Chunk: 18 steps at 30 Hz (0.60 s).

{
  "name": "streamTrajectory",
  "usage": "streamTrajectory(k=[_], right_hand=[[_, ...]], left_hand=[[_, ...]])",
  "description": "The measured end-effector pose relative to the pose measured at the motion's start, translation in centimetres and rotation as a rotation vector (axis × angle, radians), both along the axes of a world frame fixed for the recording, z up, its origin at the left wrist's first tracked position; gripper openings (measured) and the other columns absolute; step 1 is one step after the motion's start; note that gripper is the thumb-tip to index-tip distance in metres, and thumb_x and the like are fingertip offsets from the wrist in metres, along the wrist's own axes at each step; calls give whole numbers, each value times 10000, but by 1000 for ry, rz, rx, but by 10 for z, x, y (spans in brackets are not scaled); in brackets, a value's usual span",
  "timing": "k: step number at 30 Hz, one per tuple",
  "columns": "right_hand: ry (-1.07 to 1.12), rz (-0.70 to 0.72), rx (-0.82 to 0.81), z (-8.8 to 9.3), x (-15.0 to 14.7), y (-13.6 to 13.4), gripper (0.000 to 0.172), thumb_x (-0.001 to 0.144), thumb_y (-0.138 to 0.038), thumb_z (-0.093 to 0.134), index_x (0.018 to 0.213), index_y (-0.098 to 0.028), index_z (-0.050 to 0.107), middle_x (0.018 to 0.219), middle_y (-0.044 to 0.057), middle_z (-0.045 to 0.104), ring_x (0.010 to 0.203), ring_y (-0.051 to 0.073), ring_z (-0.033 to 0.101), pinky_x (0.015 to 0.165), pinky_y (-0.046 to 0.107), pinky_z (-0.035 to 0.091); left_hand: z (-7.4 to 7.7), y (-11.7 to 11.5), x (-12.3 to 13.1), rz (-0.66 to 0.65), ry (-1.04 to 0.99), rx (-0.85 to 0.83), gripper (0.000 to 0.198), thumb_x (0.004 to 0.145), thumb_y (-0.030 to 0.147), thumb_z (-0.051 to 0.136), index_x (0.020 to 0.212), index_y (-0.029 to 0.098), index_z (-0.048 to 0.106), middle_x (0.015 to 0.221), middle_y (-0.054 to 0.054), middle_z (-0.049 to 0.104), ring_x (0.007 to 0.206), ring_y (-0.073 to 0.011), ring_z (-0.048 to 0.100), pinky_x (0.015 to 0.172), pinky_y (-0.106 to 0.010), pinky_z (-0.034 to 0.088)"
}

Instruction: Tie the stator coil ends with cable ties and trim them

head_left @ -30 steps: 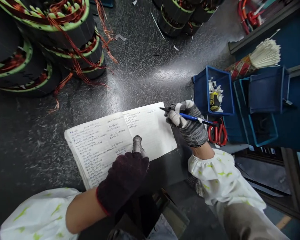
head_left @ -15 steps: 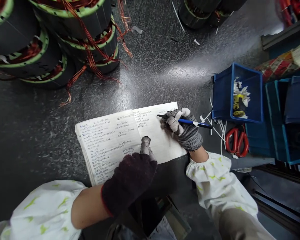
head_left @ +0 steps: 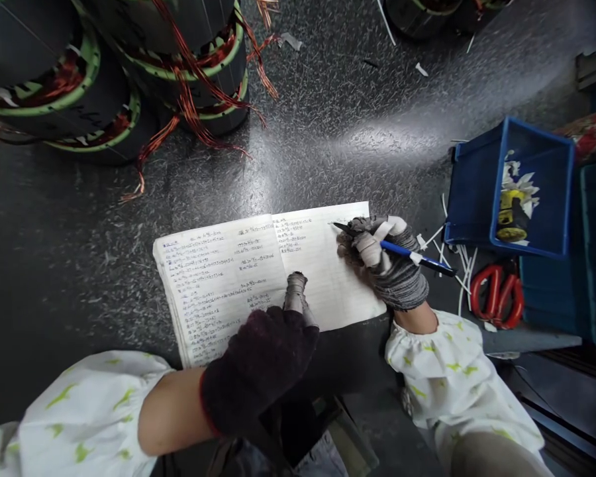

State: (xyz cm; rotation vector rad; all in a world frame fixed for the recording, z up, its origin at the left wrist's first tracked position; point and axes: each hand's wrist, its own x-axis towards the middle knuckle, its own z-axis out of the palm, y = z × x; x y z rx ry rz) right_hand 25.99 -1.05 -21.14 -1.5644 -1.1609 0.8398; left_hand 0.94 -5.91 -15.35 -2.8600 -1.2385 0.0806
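An open notebook [head_left: 328, 291] with handwritten lines lies on the dark speckled surface, its left page full and its right page written near the top. My left hand [head_left: 263, 361], in a dark maroon glove, rests over the lower edge of the notebook. Its taped fingers stretch onto the paper near the fold; the other fingers are partly hidden, and I see nothing held. In a grey glove with taped fingertips, my right hand [head_left: 392, 262] grips a blue pen [head_left: 402, 250]. The pen's dark tip points at the upper part of the right page.
Stacked dark cylinders with copper wire coils [head_left: 208, 73] stand at upper left. To the right are a blue bin [head_left: 477, 192] holding a yellow roll and white scraps, red-handled scissors [head_left: 496, 298], and thin white strips [head_left: 467, 265].
The view has shifted, so the bin, scissors and right hand sit farther right in the picture. My right hand still grips the pen over the right page; my left hand stays on the notebook.
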Motion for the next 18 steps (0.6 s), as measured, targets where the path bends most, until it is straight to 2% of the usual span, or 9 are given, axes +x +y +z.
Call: streamTrajectory(k=[1,2,6,9,11,14,16,18], right_hand=[[-8,-2,21,0,-4,2,126,1003,-339,693,968,-227,648,902,-9,760,758,118,744,641,214,675],[-27,-13,45,-1,-6,3,137,971,-333,728,943,-231,641,893,-6,757,759,124,744,719,222,689],[-78,-15,63,-8,-5,3,242,890,-342,814,931,-254,592,878,41,730,773,214,742,786,420,710],[-99,16,-28,-11,0,2,275,891,-406,816,959,-267,589,958,78,719,947,282,737,919,544,676],[-100,25,-64,-11,1,1,293,895,-438,811,994,-270,593,1015,87,720,1050,293,722,979,551,655],[-80,29,-72,-13,0,-2,358,881,-503,801,1043,-273,580,1069,80,720,1087,277,720,987,508,659],[-80,33,-62,-15,1,-5,395,844,-503,828,1046,-284,569,1061,63,718,1047,266,728,951,482,670],[-100,18,-6,-17,1,-9,392,817,-451,860,1001,-294,552,964,31,701,919,240,731,896,451,678]], left_hand=[[2,2,0,-10,-2,12,160,969,308,663,971,157,715,617,-34,626,495,-180,567,424,-273,252],[3,3,0,-17,-4,22,148,965,303,665,930,165,706,605,-28,614,489,-180,569,421,-272,249],[4,5,0,-33,-13,20,143,963,276,648,859,184,681,606,-32,616,484,-195,587,414,-279,255],[3,7,0,-23,-21,-53,126,970,273,639,917,170,688,616,-40,625,491,-200,581,420,-284,259],[2,9,-1,-52,-41,-90,110,963,259,657,900,170,671,618,-41,632,499,-196,581,435,-288,274],[0,12,-2,-126,-58,-35,145,949,230,680,820,180,636,591,-32,620,483,-197,580,445,-286,274],[-1,12,-2,-124,-51,12,203,960,240,664,771,181,621,561,-35,594,457,-207,570,438,-287,257],[-2,11,-2,-92,-40,30,258,977,259,640,732,184,608,552,-47,587,441,-214,559,431,-291,247]])
